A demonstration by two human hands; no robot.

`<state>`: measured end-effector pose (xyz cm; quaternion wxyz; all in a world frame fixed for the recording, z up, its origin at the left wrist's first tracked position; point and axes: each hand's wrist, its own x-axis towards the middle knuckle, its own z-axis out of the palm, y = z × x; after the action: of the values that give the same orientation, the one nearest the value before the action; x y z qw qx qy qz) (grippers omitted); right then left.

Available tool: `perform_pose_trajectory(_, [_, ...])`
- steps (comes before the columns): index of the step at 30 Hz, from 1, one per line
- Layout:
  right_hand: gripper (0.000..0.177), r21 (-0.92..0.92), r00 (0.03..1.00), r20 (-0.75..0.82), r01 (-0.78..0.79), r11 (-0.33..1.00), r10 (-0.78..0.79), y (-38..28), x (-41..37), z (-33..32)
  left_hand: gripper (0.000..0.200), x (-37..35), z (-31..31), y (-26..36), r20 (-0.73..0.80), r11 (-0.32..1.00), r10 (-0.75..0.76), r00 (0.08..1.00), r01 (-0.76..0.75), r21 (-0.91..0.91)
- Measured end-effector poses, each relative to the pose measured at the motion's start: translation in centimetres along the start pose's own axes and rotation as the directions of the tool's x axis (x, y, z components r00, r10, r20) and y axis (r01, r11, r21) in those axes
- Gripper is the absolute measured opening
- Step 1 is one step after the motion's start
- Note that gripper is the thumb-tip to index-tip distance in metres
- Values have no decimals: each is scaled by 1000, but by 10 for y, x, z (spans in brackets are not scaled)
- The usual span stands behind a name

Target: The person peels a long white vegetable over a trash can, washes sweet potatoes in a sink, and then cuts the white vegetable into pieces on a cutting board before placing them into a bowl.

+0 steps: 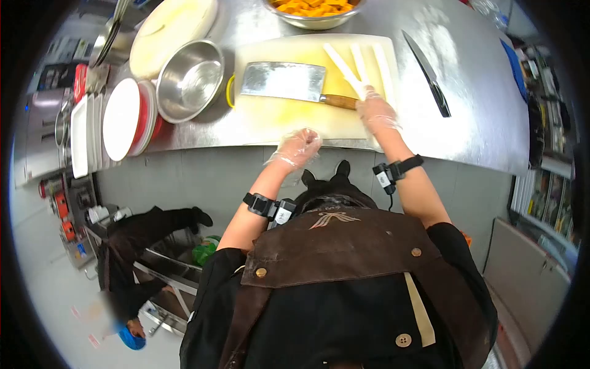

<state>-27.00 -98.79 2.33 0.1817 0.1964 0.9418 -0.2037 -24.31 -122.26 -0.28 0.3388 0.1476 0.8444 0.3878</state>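
White sticks being lined up on the board, cleaver parked

Three pale sticks (359, 64) lie side by side at the board's (276, 120) right end. The right hand (376, 114), gloved, rests its fingertips (369, 95) on their near ends, fingers drawn narrow; whether they pinch a stick or only press it, one cannot tell. The cleaver (283, 81) lies flat mid-board, its handle just beside that hand. The left hand (298, 147) hovers at the board's near edge, half-curled and empty. It looks like the squaring-up step before a cut: next, the ends want evening, a left hand to pin them, and the right taking the cleaver handle. Further out, a slim knife (428, 74) on the counter (467, 129), an empty steel bowl (189, 80), and a bowl of orange pieces (314, 12).
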Motion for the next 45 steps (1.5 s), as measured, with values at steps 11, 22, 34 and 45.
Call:
perform_pose_trajectory(11, [15, -432, 711, -166, 570, 699, -683, -33, 11, 32, 33, -45, -7, -24, 35, 872, -159, 987, 157, -463])
perform_pose_trajectory(22, [22, 279, 833, -108, 549, 788, -542, -7, 49, 63, 31, -105, 8, -57, -131, 615, -448, 885, 198, -763])
perform_pose_trajectory(34, [31, 5, 513, 80, 857, 515, -854, -18, -80, 7, 44, -153, 77, -8, -135, 553, -432, 892, 144, -820])
perform_pose_trajectory(45, [41, 884, 903, 345, -221, 412, -257, 35, -61, 52, 37, -236, 98, -72, -244, 354, -685, 686, 20, -935])
